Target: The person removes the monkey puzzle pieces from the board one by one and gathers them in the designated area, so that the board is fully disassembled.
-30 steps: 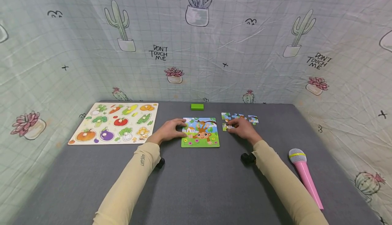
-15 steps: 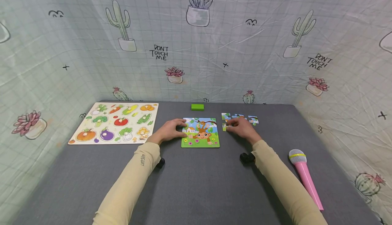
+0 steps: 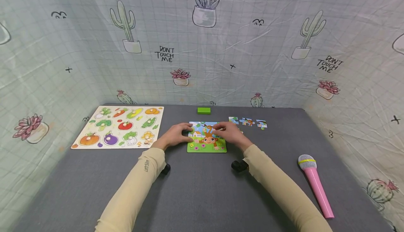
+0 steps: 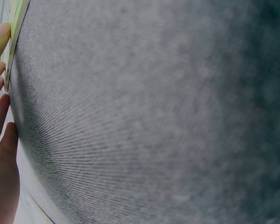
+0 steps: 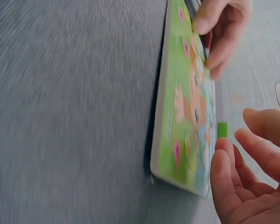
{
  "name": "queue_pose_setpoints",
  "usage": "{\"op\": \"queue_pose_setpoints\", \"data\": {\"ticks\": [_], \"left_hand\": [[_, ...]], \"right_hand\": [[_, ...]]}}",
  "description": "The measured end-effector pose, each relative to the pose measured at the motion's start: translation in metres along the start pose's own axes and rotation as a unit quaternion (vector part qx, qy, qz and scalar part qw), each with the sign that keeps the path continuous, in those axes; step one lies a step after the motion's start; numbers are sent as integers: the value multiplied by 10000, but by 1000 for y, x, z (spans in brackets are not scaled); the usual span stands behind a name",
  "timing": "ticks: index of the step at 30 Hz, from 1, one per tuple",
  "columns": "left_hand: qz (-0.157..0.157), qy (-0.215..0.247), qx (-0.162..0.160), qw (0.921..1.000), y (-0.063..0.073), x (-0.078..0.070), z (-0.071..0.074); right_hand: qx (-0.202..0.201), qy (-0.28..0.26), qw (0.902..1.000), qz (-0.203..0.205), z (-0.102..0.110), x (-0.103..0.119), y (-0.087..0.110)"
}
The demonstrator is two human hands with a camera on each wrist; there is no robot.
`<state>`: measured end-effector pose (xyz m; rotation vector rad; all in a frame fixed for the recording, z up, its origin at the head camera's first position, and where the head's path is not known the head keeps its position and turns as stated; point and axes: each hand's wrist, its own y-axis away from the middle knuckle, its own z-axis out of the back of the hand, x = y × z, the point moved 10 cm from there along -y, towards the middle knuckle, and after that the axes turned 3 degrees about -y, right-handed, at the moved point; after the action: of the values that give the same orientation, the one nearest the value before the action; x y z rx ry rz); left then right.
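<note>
A square jigsaw puzzle [image 3: 205,147] with a monkey picture lies on the grey table. My left hand [image 3: 173,136] holds its left edge, thumb and fingertips spread along the border. In the right wrist view, that thumb sits on the face of the puzzle [image 5: 177,126]. Over the puzzle's upper right is my right hand [image 3: 232,133], coming in from the right. The right wrist view shows this right hand [image 5: 252,182] with loosely bent fingers, thumb apart and nothing between them. Several loose jigsaw pieces [image 3: 247,121] lie right of the puzzle, one partly behind the hand.
A vegetable puzzle board [image 3: 118,136] lies at the left. Behind the monkey puzzle is a small green block [image 3: 203,111]. At the right lies a pink toy microphone [image 3: 318,190]. A printed cloth [image 3: 202,53] hangs behind the table and along its sides.
My right hand has moved left from the loose pieces to over the monkey puzzle, uncovering more of those pieces. The left hand has stayed at the puzzle's left edge.
</note>
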<state>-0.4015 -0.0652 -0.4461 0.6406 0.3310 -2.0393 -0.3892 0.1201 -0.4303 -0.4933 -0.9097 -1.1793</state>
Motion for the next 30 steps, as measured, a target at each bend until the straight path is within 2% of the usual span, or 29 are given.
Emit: {"op": "queue_pose_setpoints", "data": {"ticks": [5,9,16,22,25,30], "left_hand": [[-2,8,6,10000,0,2,-2],[-45,-3,8,10000,0,2,-2],[-27,33,-28,10000,-1,4,-2],[-26,-8,-5,10000,0,2,-1],[-23,-10,-10,10000,1,1,0],[-39,-5,-2,10000,1,-1,1]], "right_hand": [[-11,25,10000,-20,-12,1,-6],[-45,83,9999,-117,-16,-5,-8],[-74,237,9997,-51,-18,-5,-10],[90,213,9997,-102,-23,-4,-11],[181,391,9991,51,-27,0,-13],[325,1131,9916,542,-32,13,-15]]}}
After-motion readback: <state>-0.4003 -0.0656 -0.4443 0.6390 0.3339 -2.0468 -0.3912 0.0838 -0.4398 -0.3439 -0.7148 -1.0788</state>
